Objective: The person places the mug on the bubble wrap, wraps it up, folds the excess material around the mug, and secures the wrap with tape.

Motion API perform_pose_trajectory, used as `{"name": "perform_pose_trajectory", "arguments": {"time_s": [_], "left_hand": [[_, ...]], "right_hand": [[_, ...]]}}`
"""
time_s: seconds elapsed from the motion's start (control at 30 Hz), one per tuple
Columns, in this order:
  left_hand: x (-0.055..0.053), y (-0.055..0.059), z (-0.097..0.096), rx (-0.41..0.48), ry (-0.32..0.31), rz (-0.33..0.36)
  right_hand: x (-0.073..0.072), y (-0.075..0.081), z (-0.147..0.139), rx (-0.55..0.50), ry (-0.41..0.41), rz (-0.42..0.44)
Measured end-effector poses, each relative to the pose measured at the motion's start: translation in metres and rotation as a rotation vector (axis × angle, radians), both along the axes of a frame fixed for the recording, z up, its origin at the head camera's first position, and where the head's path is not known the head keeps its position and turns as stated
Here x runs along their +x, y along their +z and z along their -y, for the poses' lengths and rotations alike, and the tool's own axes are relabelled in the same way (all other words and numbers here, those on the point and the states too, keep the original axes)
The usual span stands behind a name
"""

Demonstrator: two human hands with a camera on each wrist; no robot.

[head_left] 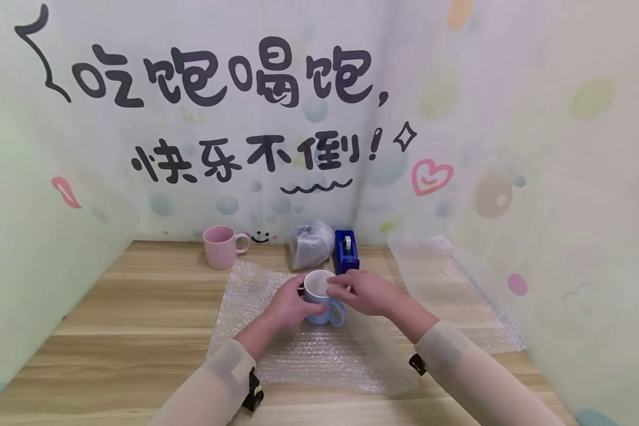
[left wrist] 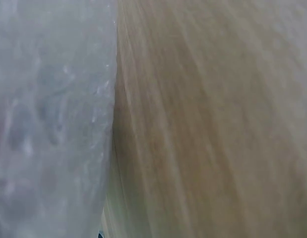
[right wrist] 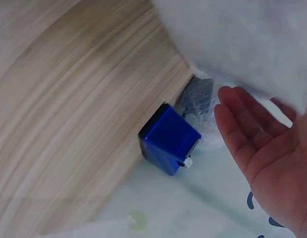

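Observation:
A light blue mug [head_left: 315, 305] with a white inside stands upright over a sheet of bubble wrap [head_left: 298, 361] at the middle of the table. My left hand [head_left: 289, 303] grips the mug from its left side, thumb across the front near the handle. At the mug's right rim is my right hand [head_left: 366, 291], its fingers extended over the opening; whether they touch the rim I cannot tell. In the right wrist view that hand [right wrist: 272, 153] shows loosely straightened fingers. Only bubble wrap [left wrist: 49, 119] and tabletop appear in the left wrist view.
A pink mug [head_left: 220, 248] stands at the back left. Against the back wall sit a bubble-wrapped bundle [head_left: 310, 245] and a blue tape dispenser [head_left: 346, 249]. Another bubble wrap sheet [head_left: 452, 290] lies along the right side of the wooden table [head_left: 112, 331].

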State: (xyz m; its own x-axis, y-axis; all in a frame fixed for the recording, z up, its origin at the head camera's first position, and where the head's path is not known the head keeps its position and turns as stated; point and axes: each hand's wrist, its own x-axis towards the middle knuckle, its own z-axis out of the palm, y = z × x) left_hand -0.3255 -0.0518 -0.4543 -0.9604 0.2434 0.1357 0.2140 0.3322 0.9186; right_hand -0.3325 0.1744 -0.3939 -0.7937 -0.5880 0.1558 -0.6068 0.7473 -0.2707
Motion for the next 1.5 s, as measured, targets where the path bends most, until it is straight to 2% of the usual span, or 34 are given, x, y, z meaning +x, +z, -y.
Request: {"name": "perform_pose_trajectory", "arguments": {"time_s": [0.13, 0.3, 0.4, 0.5, 0.6, 0.67, 0.77, 0.83, 0.93, 1.03, 1.07, 1.17, 1.23, 1.37, 1.5], "left_hand": [[0.0, 0.002, 0.0, -0.013, 0.001, 0.012], [-0.001, 0.003, 0.0, -0.018, -0.017, 0.024], [0.0, 0.009, 0.006, -0.053, -0.045, 0.033], [0.001, 0.025, 0.02, -0.136, -0.073, 0.048], [-0.001, 0.047, 0.045, -0.232, -0.084, 0.028], [-0.004, 0.061, 0.066, -0.249, -0.059, 0.009], [-0.009, 0.073, 0.098, -0.238, 0.026, -0.026], [-0.012, 0.072, 0.115, -0.243, 0.103, -0.019], [-0.016, 0.061, 0.135, -0.282, 0.222, 0.0], [-0.018, 0.046, 0.15, -0.311, 0.266, 0.065], [-0.02, 0.041, 0.153, -0.297, 0.272, 0.082], [-0.021, 0.034, 0.157, -0.26, 0.232, 0.116], [-0.022, 0.035, 0.155, -0.224, 0.2, 0.086], [-0.019, 0.05, 0.142, -0.164, 0.107, 0.057], [-0.015, 0.066, 0.121, -0.086, -0.021, 0.1]], "right_hand": [[0.0, -0.001, -0.003, 0.063, 0.039, -0.008], [-0.003, -0.002, -0.001, 0.132, 0.119, -0.106], [-0.005, -0.003, 0.002, 0.153, 0.143, -0.149], [-0.006, -0.002, 0.003, 0.159, 0.151, -0.16], [-0.005, -0.002, 0.003, 0.151, 0.155, -0.174], [-0.005, -0.003, 0.001, 0.144, 0.154, -0.186], [-0.004, -0.004, 0.0, 0.134, 0.154, -0.197], [-0.004, -0.005, 0.0, 0.131, 0.149, -0.196], [-0.004, -0.007, -0.001, 0.127, 0.144, -0.192], [-0.005, -0.009, -0.001, 0.124, 0.142, -0.189], [-0.005, -0.009, -0.001, 0.122, 0.143, -0.187], [-0.005, -0.01, 0.0, 0.119, 0.145, -0.191], [-0.005, -0.009, 0.0, 0.117, 0.144, -0.186], [-0.005, -0.009, 0.0, 0.12, 0.139, -0.171], [-0.004, -0.009, -0.001, 0.116, 0.131, -0.168]]}}
